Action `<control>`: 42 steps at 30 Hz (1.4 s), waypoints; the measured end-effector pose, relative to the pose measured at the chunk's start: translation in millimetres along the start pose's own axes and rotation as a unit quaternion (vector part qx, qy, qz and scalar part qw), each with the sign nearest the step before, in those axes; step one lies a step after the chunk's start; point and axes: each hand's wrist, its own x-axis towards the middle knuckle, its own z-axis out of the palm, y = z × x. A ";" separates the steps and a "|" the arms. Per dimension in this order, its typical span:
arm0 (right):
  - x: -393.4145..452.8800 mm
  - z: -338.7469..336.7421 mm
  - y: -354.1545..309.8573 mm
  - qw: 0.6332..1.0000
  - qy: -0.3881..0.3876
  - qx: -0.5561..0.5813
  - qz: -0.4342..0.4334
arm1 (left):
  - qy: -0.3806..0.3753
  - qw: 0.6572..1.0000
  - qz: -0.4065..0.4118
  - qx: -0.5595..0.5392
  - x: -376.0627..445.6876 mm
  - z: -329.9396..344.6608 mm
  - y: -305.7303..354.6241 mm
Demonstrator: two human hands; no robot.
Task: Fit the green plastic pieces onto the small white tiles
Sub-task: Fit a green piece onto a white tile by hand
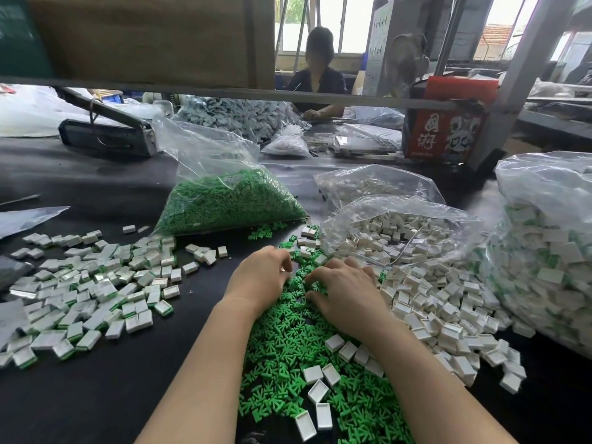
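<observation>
Nearest, loose white tiles [321,390] lie scattered at every angle, hollow side up, over a spread of green plastic pieces [288,357] on the dark table [112,395]; neither kind shares a common long axis. Just beyond, the left hand [261,277] and right hand [347,294] rest palm-down on the green heap, fingers [315,277] curled into it; whether they pinch a piece I cannot tell. This looks like the picking step: the next move calls for one green piece and one tile, turned to match. Left lie finished tiles [96,293] showing green edges. Farther off sit a bag of green pieces [230,200] and bags of tiles [400,238].
</observation>
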 end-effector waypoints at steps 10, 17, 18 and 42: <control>0.1 3.8 -2.7 1.000 0.008 -0.013 -0.002 | -0.011 0.997 -0.023 -0.078 2.7 6.3 -10.2; 1.4 0.4 -3.9 1.000 -0.002 0.002 -0.010 | 0.044 0.924 -0.030 -0.378 -2.3 -6.9 -6.2; 1.2 0.0 -4.7 1.000 0.003 0.008 -0.007 | 0.039 0.909 -0.026 -0.413 -2.9 -8.0 -5.3; -4.2 -37.8 -4.8 0.663 0.073 0.733 0.130 | -0.018 0.823 -0.011 -0.567 -2.8 -16.5 16.9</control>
